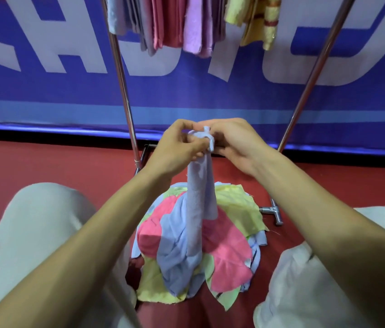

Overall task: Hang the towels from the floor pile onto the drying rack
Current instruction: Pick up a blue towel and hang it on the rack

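Hands: left hand (175,145), right hand (231,143) both pinch blue towel (198,209) top, frame centre. Risk: tail drags pile (234,252) along.

Beyond the left hand (179,150) and the right hand (236,143) stands a deep blue banner wall (186,95) printed with huge white block letters (85,48), which the upper edge of the view cuts off. Just above the hands, a paler blue horizontal stripe (44,110) runs across the wall. Level with the hands, the wall's glossy lower hem (44,126) catches a sheen of light, and a thin black strip (21,134) lies under it. A smooth dark red floor (44,162), evenly lit, spreads beneath the hands and to both sides of them.
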